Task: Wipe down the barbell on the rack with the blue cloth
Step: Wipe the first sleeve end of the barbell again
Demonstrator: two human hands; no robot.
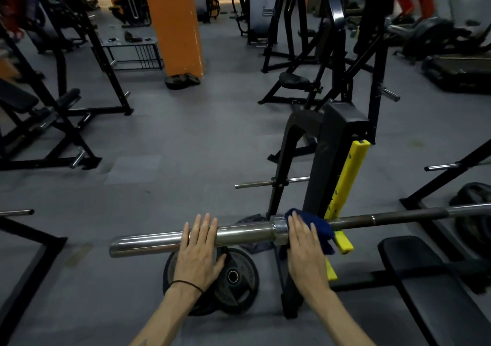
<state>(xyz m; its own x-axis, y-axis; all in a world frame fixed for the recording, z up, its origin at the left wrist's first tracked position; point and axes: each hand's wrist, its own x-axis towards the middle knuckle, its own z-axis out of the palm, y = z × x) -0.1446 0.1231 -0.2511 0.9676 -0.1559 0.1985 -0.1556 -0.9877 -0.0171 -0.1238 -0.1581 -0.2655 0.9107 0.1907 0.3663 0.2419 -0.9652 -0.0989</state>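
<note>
Chrome is gleaming along the barbell [239,232], which is lying across the lower middle of the frame, its thick sleeve end pointing left and its thinner dark shaft running off to the right edge. It is sitting on the rack [322,165], whose black upright and yellow guard are rising just right of centre.

The left hand [198,250] is resting flat on the sleeve, fingers straight and close together, steadying it. The right hand [303,244] is pressing the blue cloth [317,226] over the bar just right of the collar, fingers extended over the fabric; how the thumb lies I cannot tell.

Weight plates [231,279] are lying on the floor directly below the sleeve, and a black bench [425,279] is filling the lower right.

Judging from this, the sleeve may spin under the flat left palm, letting the hand slip off. The cloth is only being pressed, not wrapped, so it could bunch against the collar or catch on the yellow guard and drop.
</note>
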